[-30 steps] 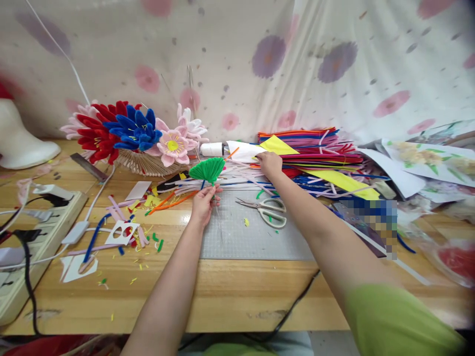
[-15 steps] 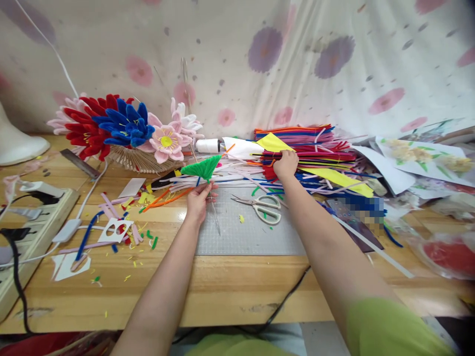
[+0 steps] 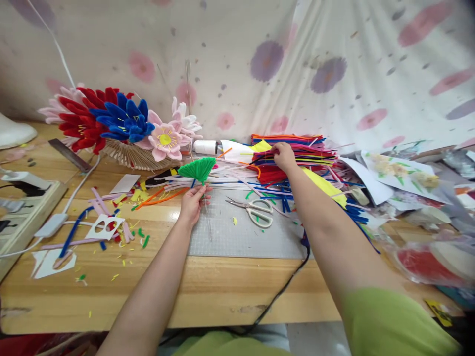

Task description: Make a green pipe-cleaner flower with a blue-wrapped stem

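My left hand [image 3: 193,203] is closed around the thin wire stem of a green fan-shaped pipe-cleaner leaf [image 3: 198,169], held upright over the cutting mat's left side. The bare wire hangs below my fingers. My right hand [image 3: 285,157] reaches into the pile of coloured pipe cleaners [image 3: 287,141] at the back. Its fingers pinch a dark pipe cleaner [image 3: 259,159] that slants out to the left; the fingertips are partly hidden. White-handled scissors [image 3: 259,211] lie on the grey cutting mat [image 3: 226,242] between my arms.
Finished flowers, including a blue pipe-cleaner flower [image 3: 127,118], stand at the back left. A power strip [image 3: 31,217] lies at the left edge. Scraps and cut white card [image 3: 104,227] litter the left side. Papers and plastic bags [image 3: 438,252] crowd the right. A black cable [image 3: 280,291] crosses the front edge.
My right hand has risen slightly at the pile, and a dark pipe cleaner now slants from its fingers. My left hand still holds the green leaf. The view has shifted a little.
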Available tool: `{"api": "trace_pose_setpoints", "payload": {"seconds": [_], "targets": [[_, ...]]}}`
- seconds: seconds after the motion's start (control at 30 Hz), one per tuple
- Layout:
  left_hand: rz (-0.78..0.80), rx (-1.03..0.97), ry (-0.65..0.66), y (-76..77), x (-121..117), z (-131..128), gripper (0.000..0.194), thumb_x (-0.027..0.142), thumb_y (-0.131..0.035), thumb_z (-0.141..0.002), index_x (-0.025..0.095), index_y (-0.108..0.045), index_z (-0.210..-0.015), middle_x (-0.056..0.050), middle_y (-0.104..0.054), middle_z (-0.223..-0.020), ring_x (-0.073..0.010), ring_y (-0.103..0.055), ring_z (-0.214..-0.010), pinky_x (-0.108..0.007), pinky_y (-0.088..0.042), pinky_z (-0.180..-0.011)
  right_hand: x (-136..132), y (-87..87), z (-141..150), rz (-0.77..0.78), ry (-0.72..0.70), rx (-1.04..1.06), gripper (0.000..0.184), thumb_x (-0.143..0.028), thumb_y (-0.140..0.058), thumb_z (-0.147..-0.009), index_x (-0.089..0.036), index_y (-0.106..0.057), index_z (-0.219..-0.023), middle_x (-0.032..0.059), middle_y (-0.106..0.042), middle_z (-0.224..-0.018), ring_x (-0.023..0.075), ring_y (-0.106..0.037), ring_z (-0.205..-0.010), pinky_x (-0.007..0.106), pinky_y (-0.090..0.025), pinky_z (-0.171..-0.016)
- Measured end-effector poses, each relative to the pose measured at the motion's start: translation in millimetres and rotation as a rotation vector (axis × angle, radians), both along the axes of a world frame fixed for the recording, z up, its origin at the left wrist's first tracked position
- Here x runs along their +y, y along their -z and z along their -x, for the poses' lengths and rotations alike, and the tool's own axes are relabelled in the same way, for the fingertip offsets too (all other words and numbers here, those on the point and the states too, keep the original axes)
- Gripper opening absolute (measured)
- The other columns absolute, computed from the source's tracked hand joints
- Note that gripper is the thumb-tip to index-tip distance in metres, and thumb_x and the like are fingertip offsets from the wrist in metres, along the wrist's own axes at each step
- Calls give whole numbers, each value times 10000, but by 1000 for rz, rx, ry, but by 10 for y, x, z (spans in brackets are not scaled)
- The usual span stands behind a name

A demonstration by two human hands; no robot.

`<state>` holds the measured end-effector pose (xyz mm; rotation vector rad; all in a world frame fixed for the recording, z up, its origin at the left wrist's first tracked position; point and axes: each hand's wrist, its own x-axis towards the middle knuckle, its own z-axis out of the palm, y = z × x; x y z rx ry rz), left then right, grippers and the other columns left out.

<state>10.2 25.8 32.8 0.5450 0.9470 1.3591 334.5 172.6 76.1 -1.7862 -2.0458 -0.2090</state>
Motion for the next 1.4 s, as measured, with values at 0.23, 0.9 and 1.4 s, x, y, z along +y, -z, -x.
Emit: {"api": "trace_pose_setpoints", "payload": {"seconds": [0.23,0.9,1.4], "targets": [[3,27,8,12,-10,-13,295,280,-725,-588,115,-648,-820,-54,-684,-798,-57,-551,-492,-180,-446,-436,-200,37,120,27,148,-172,292,-129,-461,-681,-159,-672,-882,107,-599,-996,266,-411,-1016,388,-343,-817],[27,10,-57,22,9,-11,184,224,-686,-647,131,-645,-801,-36,-680,-769,-52,-556,-487,-171,-461,-441,-755,511,416,189,311,-21,280,-140,-348,-809,-196,-603,-908,110,-573,-1012,252,-434,-960,329,-375,-700],[27,34,-39,29,27,-20,185,232,-681,-657,136,-641,-810,-18,-671,-755,-41,-546,-482,-157,-438,-430,-746,402,332,200,350,-62,315,-127,-338,-801,-171,-576,-1003,153,-522,-1034,269,-413,-985,358,-368,-741]]}}
